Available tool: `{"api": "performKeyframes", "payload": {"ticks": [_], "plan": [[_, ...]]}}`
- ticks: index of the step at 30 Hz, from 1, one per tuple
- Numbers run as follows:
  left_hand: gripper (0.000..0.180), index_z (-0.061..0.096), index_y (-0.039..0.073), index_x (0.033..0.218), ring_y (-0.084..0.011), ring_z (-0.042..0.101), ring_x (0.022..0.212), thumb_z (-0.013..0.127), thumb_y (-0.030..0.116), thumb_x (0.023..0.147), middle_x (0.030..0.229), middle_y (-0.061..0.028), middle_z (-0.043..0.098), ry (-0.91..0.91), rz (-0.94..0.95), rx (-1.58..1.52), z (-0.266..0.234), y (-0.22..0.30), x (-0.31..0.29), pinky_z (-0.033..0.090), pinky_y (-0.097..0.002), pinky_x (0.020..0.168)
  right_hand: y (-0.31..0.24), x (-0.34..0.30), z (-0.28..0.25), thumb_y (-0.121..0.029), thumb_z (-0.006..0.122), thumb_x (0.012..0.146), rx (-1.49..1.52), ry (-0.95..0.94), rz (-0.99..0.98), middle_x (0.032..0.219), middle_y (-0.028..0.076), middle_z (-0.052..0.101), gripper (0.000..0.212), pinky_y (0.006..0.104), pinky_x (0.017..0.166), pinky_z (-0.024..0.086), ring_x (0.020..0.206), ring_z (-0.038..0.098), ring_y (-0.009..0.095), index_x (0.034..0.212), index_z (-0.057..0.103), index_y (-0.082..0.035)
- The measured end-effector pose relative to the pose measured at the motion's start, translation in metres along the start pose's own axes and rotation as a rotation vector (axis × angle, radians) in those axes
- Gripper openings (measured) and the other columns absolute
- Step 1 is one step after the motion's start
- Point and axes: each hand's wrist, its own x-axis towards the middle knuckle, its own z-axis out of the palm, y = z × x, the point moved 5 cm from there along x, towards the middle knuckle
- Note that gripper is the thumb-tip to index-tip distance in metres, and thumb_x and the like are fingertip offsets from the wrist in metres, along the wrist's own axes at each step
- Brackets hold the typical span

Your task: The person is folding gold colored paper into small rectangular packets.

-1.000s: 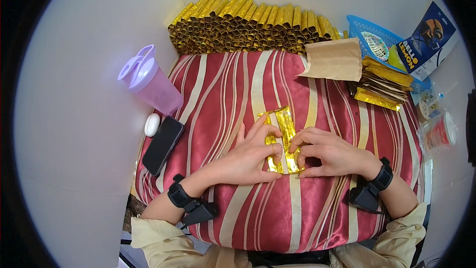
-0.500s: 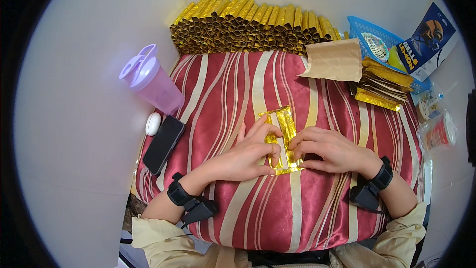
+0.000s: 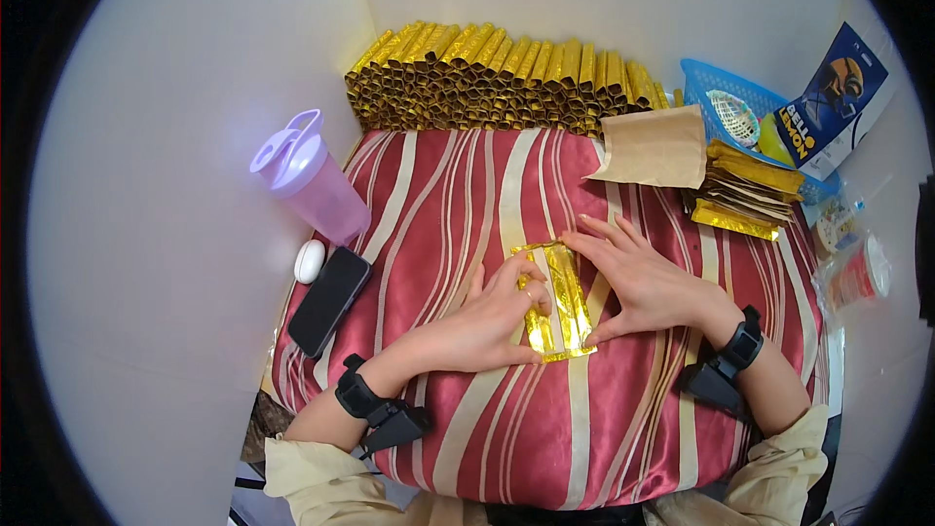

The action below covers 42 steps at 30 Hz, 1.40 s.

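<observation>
A gold foil piece (image 3: 573,304) with a pale strip down its middle lies flat on the striped cloth (image 3: 469,448), between and partly beneath both hands. The left hand (image 3: 495,319) bends its fingers onto the left part, seemingly to steady it; whether this grip pinches the foil I cannot tell. The right hand (image 3: 654,284) has a spread, unclenched grip, its thumb at the lower right corner and fingertips by the upper one, probably to keep that edge flat. The gold tubes (image 3: 497,88) are stacked with open ends facing the person, perhaps to save room; the pile of flat gold pieces (image 3: 745,185) sits within reach of the right hand. Counted: one foil piece under the hands, one brown paper sheet (image 3: 654,146), one purple bottle (image 3: 321,190), one phone (image 3: 331,302), one white oval case (image 3: 309,261), one blue basket (image 3: 693,88), two black wrist devices (image 3: 358,392); tubes and piled pieces overlap too much to number.
</observation>
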Motion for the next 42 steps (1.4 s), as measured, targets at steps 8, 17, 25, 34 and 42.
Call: {"api": "performKeyframes", "payload": {"ticks": [8, 17, 25, 34, 42], "plan": [[0.058, 0.051, 0.027, 0.136, -0.0420, 0.023, 0.138, 0.071, 0.032, 0.082, 0.141, -0.0173, 0.031, -0.029, 0.085, 0.142, -0.001, 0.009, -0.003, 0.019, -0.0643, 0.104, 0.004, 0.000, 0.003, -0.060, 0.077, 0.066, -0.095, 0.015, -0.025, 0.140, 0.022, 0.042, 0.110, 0.0557, 0.114, 0.021, 0.136, 0.033, 0.037, 0.144, 0.030, 0.002], [0.042, 0.066, 0.032, 0.119, -0.0369, 0.030, 0.135, 0.063, 0.017, 0.080, 0.129, -0.0068, 0.048, -0.014, 0.286, 0.296, 0.001, 0.033, -0.005, 0.014, -0.0728, 0.105, 0.000, 0.001, -0.005, -0.066, 0.073, 0.065, -0.174, 0.036, -0.025, 0.132, 0.018, 0.050, 0.109, 0.0510, 0.115, 0.022, 0.127, 0.043, 0.034, 0.142, 0.035, 0.002], [0.019, 0.074, 0.023, 0.096, -0.0279, 0.038, 0.132, 0.068, 0.022, 0.078, 0.122, -0.0022, 0.053, 0.097, 0.281, 0.579, -0.014, 0.050, -0.012, 0.014, -0.0689, 0.106, 0.006, -0.006, -0.008, -0.069, 0.062, 0.075, -0.311, 0.110, 0.019, 0.113, 0.014, 0.056, 0.089, 0.0475, 0.115, 0.023, 0.118, 0.047, 0.032, 0.129, 0.054, 0.002], [0.017, 0.069, 0.014, 0.081, -0.0189, 0.051, 0.114, 0.073, 0.029, 0.075, 0.104, 0.0003, 0.058, 0.307, 0.307, 0.803, -0.006, 0.049, -0.016, 0.026, -0.0535, 0.104, 0.016, -0.023, -0.007, -0.029, 0.072, 0.078, -0.353, 0.281, -0.045, 0.097, 0.007, 0.061, 0.036, 0.0361, 0.090, 0.044, 0.100, 0.056, 0.024, 0.101, 0.067, -0.002], [0.013, 0.069, 0.012, 0.082, -0.0181, 0.055, 0.092, 0.074, 0.014, 0.069, 0.086, 0.0012, 0.058, 0.476, 0.208, 0.660, -0.013, 0.021, -0.019, 0.039, -0.0392, 0.079, 0.010, -0.027, -0.007, -0.013, 0.061, 0.073, -0.479, 0.346, -0.180, 0.082, 0.003, 0.060, 0.014, 0.0309, 0.073, 0.048, 0.082, 0.057, 0.018, 0.084, 0.065, -0.005]]}}
